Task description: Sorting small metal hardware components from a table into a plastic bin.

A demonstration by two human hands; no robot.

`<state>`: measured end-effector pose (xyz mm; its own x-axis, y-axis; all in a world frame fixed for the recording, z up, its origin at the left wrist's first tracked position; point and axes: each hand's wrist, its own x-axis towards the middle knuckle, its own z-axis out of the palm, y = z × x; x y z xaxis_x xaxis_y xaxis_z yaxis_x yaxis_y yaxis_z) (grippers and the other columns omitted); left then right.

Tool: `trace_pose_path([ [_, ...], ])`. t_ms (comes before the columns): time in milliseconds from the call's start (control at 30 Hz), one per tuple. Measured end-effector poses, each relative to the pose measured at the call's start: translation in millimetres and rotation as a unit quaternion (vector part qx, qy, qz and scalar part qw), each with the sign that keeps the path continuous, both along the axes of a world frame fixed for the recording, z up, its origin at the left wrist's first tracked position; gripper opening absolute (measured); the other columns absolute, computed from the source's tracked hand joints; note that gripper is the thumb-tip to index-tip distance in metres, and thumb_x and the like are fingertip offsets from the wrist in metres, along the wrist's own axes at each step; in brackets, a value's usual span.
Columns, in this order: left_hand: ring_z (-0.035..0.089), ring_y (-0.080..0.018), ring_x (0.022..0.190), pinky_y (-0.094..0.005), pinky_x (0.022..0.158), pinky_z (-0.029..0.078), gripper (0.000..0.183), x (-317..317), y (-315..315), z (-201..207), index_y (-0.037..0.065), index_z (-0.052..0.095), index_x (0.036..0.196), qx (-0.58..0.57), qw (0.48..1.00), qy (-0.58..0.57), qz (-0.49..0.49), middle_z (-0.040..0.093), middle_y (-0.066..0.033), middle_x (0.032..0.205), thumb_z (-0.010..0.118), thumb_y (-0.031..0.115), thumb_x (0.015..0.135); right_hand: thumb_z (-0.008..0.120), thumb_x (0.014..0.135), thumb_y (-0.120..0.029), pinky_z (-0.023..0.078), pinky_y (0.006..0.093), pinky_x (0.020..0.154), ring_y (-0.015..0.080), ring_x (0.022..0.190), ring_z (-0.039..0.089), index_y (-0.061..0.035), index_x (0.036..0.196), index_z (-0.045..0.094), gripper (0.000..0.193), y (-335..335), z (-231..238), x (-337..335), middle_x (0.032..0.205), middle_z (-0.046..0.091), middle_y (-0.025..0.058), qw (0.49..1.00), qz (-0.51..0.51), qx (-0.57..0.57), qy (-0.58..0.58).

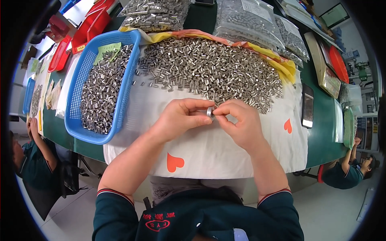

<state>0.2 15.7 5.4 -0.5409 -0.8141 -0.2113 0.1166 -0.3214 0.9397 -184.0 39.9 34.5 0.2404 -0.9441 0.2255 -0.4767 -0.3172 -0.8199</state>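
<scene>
A short, round, shiny metal piece like a ring [210, 112] is pinched between the thumb and fingers of my left hand [183, 116]. My right hand [239, 120] meets it from the right, thumb and forefinger closed together at its side; whatever they grip is hidden or too small to make out. Just beyond both hands lies a wide heap of small metal cylinders [201, 64] on a white cloth [225, 156] with red hearts. To the left, a blue perforated basket [76, 100] holds more such cylinders and a green paper slip [107, 51].
Clear plastic bags of metal parts [245, 24] stand behind the heap, with another bag [155, 14] at the far left. A phone [307, 106] lies to the right. Red bins [92, 24] are at the back left. Other people sit at both sides, a person [345, 172] at right.
</scene>
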Motion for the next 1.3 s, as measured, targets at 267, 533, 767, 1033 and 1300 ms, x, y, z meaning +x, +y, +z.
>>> trace_pose_path([
  [267, 0.057, -0.0062, 0.077, -0.0188, 0.069, 0.046, 0.035, -3, 6, 3, -0.001, 0.056, 0.11, -0.021, 0.999, -0.04, 0.015, 0.062, -0.0032, 0.086, 0.064, 0.003, 0.076, 0.062, 0.068, -0.003, 0.044, 0.0313, 0.058, 0.0221, 0.065, 0.055, -0.0045, 0.075, 0.056, 0.009, 6, -2, 5, 0.071, 0.058, 0.0058, 0.994, -0.02, -0.1, 0.049],
  [533, 0.059, -0.0132, 0.084, -0.0241, 0.076, 0.048, 0.035, 0, 6, 4, -0.003, 0.051, 0.113, 0.081, 0.994, 0.074, -0.01, 0.06, -0.0082, 0.096, 0.059, -0.001, 0.079, 0.062, 0.072, -0.006, 0.044, 0.0308, 0.06, 0.0223, 0.069, 0.055, -0.0044, 0.076, 0.059, 0.006, 1, 3, -1, 0.074, 0.058, 0.0062, 0.994, 0.045, -0.099, -0.001],
  [767, 0.06, -0.0162, 0.084, -0.0265, 0.076, 0.049, 0.033, 1, 9, 8, -0.002, 0.051, 0.112, 0.152, 0.98, 0.075, -0.105, 0.06, -0.0089, 0.098, 0.057, -0.001, 0.08, 0.063, 0.07, -0.008, 0.042, 0.0322, 0.064, 0.0222, 0.072, 0.052, -0.0073, 0.079, 0.062, 0.009, -13, -17, -8, 0.075, 0.055, 0.0048, 0.988, -0.054, -0.108, 0.094],
  [1033, 0.059, -0.0127, 0.084, -0.0247, 0.075, 0.048, 0.035, -1, 10, 7, -0.002, 0.052, 0.111, 0.104, 0.979, 0.06, -0.164, 0.06, -0.0072, 0.097, 0.058, -0.006, 0.077, 0.061, 0.065, -0.008, 0.038, 0.033, 0.068, 0.0202, 0.077, 0.049, -0.0109, 0.075, 0.063, 0.01, -16, -32, 6, 0.075, 0.05, 0.0008, 0.955, -0.023, -0.195, 0.223],
  [1300, 0.055, -0.0081, 0.086, -0.0229, 0.077, 0.046, 0.035, -1, 9, 4, -0.001, 0.053, 0.111, 0.075, 0.984, 0.05, -0.154, 0.059, -0.0045, 0.099, 0.059, -0.005, 0.077, 0.061, 0.07, -0.003, 0.041, 0.0326, 0.074, 0.0205, 0.081, 0.053, -0.0067, 0.085, 0.061, 0.015, -14, -19, -5, 0.083, 0.057, 0.0032, 0.973, -0.063, -0.152, 0.16],
])
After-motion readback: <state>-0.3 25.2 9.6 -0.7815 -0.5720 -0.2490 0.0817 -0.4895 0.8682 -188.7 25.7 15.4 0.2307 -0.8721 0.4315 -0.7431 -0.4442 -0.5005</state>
